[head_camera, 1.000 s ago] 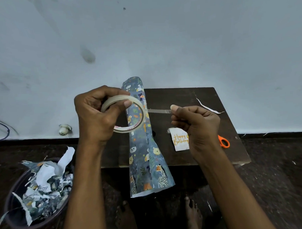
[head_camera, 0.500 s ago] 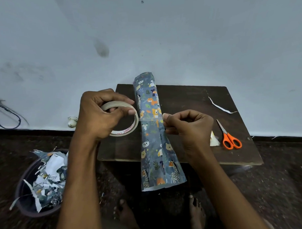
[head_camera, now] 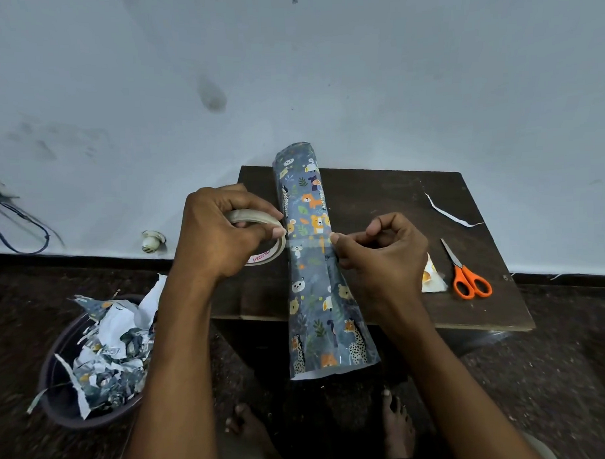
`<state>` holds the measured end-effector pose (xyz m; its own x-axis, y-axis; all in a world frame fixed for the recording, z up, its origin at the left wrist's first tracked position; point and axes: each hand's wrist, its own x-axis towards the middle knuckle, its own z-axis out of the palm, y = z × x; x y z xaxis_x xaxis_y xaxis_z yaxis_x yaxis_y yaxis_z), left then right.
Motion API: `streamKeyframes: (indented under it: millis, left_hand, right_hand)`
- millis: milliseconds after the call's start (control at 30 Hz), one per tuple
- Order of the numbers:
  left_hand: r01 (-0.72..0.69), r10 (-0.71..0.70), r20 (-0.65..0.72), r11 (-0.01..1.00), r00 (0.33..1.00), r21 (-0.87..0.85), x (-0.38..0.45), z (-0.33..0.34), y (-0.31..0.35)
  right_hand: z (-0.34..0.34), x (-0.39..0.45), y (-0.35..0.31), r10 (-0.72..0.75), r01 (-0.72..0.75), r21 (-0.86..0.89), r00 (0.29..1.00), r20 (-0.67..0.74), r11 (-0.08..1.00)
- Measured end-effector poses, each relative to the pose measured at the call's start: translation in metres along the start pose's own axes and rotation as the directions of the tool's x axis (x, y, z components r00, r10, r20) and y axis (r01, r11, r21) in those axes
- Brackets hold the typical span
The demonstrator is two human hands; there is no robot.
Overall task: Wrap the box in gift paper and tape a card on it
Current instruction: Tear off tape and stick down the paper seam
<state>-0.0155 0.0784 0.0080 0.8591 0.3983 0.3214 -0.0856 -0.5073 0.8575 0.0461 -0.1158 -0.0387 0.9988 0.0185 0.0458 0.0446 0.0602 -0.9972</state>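
Left hand [head_camera: 222, 232] gripped tape roll [head_camera: 260, 237]; right hand [head_camera: 380, 250] pinched the free tape end, the strip stretched across the wrapped parcel [head_camera: 316, 263]. Parcel lay on the table [head_camera: 378, 192], long axis near to far, near end overhanging the table edge. Card [head_camera: 431, 276] and scissors [head_camera: 467, 275] lay at right; bin of scraps [head_camera: 93, 357] at near left.
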Motion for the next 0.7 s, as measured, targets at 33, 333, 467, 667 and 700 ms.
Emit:
streamKeyframes:
  millis: [33,333,467,667,700]
  left_hand:
    - [0.008,-0.008,-0.003,1.0,1.0,-0.005,-0.0002,-0.0004,0.0003]
    - [0.04,-0.04,-0.012,0.999,0.999,-0.025,-0.0009,-0.0025,0.0093]
    - [0.06,-0.06,-0.009,0.998,0.998,-0.021,-0.0009,-0.0027,0.0098]
    - [0.088,-0.087,0.012,0.996,0.996,-0.009,-0.0009,-0.0016,0.0081]
    - [0.094,-0.093,0.015,0.996,0.996,-0.006,-0.0009,-0.0013,0.0082]
  right_hand:
    - [0.0002,0.0004,0.0006,0.002,-0.002,-0.004,1.0,0.003,1.0]
    - [0.0008,0.0008,-0.0032,-0.063,0.063,-0.035,0.998,-0.001,0.997]
    - [0.0001,0.001,-0.0021,-0.073,0.073,-0.06,0.997,0.012,0.996]
    - [-0.0006,0.0008,0.0008,-0.063,0.064,-0.069,0.998,0.016,0.996]
    - [-0.0003,0.0007,0.0005,-0.056,0.057,-0.063,0.998,0.012,0.996]
